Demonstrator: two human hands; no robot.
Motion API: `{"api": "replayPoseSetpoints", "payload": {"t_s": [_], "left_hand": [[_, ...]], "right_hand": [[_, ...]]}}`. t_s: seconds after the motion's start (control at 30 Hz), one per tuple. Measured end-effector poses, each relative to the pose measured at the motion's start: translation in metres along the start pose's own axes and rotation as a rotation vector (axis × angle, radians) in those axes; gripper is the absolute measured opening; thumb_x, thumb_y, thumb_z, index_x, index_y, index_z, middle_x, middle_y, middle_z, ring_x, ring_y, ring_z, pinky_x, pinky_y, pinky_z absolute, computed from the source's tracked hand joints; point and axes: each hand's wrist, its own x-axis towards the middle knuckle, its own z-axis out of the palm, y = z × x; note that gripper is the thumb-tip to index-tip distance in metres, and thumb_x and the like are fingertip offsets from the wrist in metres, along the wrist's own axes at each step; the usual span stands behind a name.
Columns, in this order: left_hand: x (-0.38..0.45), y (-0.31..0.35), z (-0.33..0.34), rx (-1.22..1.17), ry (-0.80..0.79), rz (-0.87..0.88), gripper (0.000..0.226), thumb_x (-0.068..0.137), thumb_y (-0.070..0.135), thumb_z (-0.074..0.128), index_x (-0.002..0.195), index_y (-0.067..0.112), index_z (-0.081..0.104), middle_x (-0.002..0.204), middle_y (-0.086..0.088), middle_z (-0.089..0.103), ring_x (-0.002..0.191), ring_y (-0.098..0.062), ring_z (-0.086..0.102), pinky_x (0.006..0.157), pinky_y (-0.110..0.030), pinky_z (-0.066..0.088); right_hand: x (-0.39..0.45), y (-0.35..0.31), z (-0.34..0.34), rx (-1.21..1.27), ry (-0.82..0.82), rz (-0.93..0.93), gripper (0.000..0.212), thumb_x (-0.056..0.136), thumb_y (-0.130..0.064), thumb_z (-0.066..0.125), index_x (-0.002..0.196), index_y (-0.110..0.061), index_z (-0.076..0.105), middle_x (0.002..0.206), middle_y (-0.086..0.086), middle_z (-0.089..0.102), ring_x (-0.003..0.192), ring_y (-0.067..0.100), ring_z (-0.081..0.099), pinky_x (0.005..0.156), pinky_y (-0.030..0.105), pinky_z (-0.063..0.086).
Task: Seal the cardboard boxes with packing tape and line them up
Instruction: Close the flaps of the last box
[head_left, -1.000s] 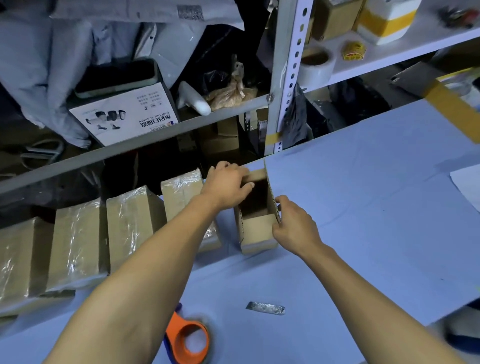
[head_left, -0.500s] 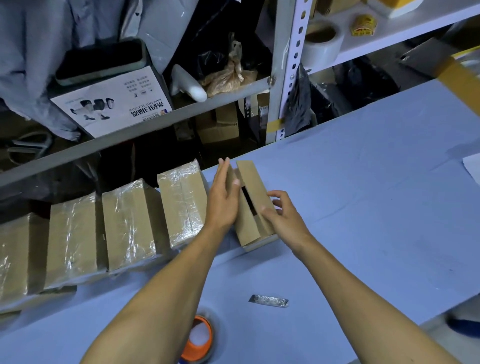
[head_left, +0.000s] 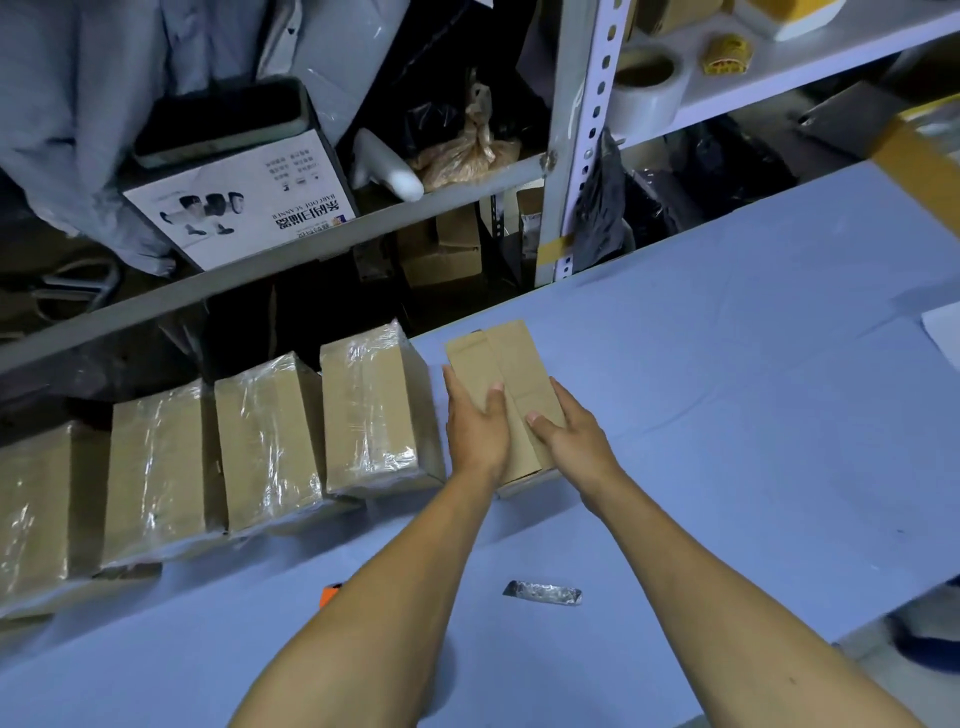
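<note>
Toward the back edge of the blue table (head_left: 753, 415), just right of the taped row: unsealed cardboard box (head_left: 511, 384), standing, both top flaps folded shut with the seam running down the middle, no tape visible on it. Left hand (head_left: 475, 426) gripping the box's left side, fingers down along the side wall, thumb laid over the left flap. Right hand (head_left: 569, 439) gripping the right side likewise, thumb pressed on the right flap near the seam, fingers wrapped round the far side and mostly hidden. Both forearms bare, reaching in from the bottom of the head view.

Left of that box, four taped boxes (head_left: 369, 410) in a line along the back edge, each shiny with clear tape, standing close side by side; nearest of them just beside the left hand, a narrow gap between it and the held box. Leftmost one cut off by the frame edge.

On the near part of the table, between the forearms: small crinkled silvery strip (head_left: 543, 592), lying flat, apart from everything. Just left of the left forearm, a sliver of an orange tape dispenser (head_left: 328, 595), mostly hidden behind the arm.

Behind the table, a grey metal shelf unit (head_left: 576, 156). On its lower shelf: white printed carton (head_left: 244, 208) lying tilted, white bottle (head_left: 389, 169) on its side, tied brown bag (head_left: 467, 150). On the upper right shelf: roll of clear packing tape (head_left: 649, 85), small yellow roll (head_left: 727, 52) beside it.
</note>
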Motion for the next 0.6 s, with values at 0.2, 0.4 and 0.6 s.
{"api": "replayPoseSetpoints", "payload": {"t_s": [0.2, 0.4, 0.6], "left_hand": [[-0.031, 0.038, -0.012, -0.037, -0.217, 0.199, 0.084, 0.090, 0.025, 0.062, 0.153, 0.045, 0.010, 0.138, 0.011, 0.052, 0.117, -0.014, 0.055, 0.089, -0.027, 0.046], [-0.078, 0.061, -0.053, -0.206, -0.210, 0.351, 0.088, 0.092, 0.028, 0.063, 0.155, 0.042, 0.004, 0.145, 0.013, 0.047, 0.124, -0.010, 0.051, 0.104, -0.029, 0.041], [-0.119, 0.049, -0.144, -0.307, -0.144, 0.450, 0.087, 0.087, 0.026, 0.065, 0.156, 0.031, 0.013, 0.145, 0.005, 0.050, 0.125, -0.012, 0.053, 0.110, -0.035, 0.041]], "right_hand": [[-0.049, -0.016, -0.019, 0.115, 0.183, -0.155, 0.050, 0.090, -0.036, 0.058, 0.139, -0.043, 0.050, 0.128, -0.020, 0.063, 0.116, 0.005, 0.060, 0.102, 0.039, 0.050], [-0.115, -0.059, -0.007, 0.084, 0.232, -0.341, 0.041, 0.092, -0.035, 0.054, 0.132, -0.045, 0.054, 0.120, -0.020, 0.067, 0.111, 0.006, 0.064, 0.098, 0.041, 0.053], [-0.185, -0.084, 0.064, 0.051, 0.234, -0.438, 0.044, 0.088, -0.037, 0.053, 0.132, -0.043, 0.055, 0.119, -0.019, 0.067, 0.112, 0.007, 0.064, 0.099, 0.042, 0.052]]}}
